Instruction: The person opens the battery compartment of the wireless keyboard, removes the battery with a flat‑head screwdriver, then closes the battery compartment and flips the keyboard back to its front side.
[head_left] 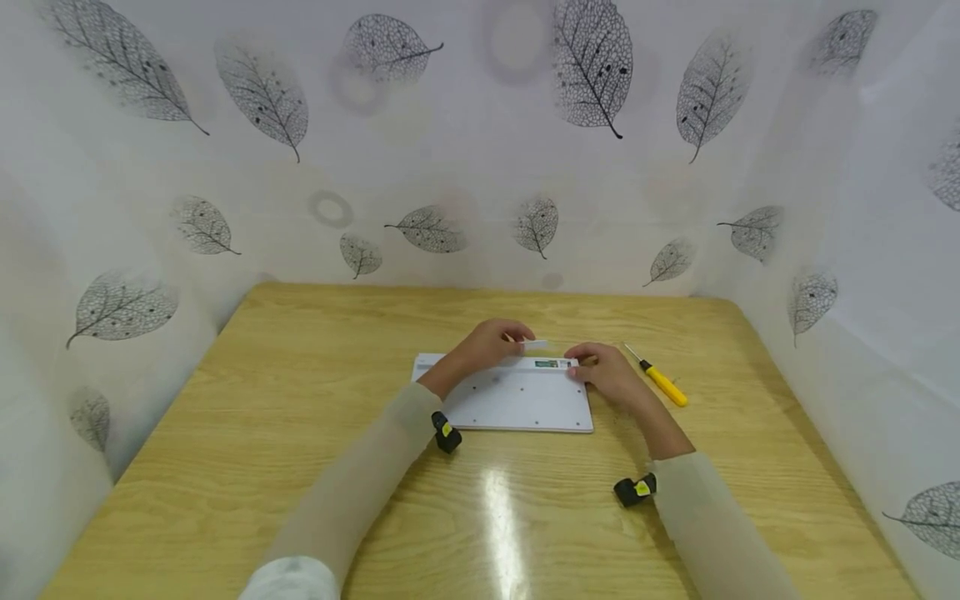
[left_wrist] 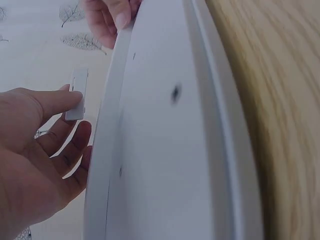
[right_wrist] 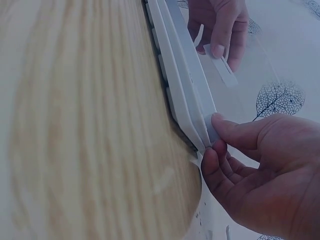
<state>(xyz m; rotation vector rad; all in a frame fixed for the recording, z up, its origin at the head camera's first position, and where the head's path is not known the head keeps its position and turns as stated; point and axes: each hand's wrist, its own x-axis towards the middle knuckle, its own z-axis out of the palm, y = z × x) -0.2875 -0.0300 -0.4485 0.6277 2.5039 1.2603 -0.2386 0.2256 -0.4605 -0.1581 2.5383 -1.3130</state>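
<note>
A white keyboard (head_left: 517,404) lies with its screw-dotted underside up on the table; key edges show along its lower side in the right wrist view. My left hand (head_left: 489,343) pinches a small white battery cover (left_wrist: 77,95) between thumb and fingers, just past the far edge of the keyboard. Near the far right corner, a battery compartment (head_left: 551,364) is uncovered, with something green inside. My right hand (head_left: 611,373) grips that corner, thumb on the underside and fingers curled beneath the edge, as the right wrist view shows.
A screwdriver (head_left: 666,385) with a yellow handle lies right of my right hand, its tip pointing away. The wooden table (head_left: 315,350) is bordered at the back and sides by white curtains (head_left: 465,167) printed with grey leaves.
</note>
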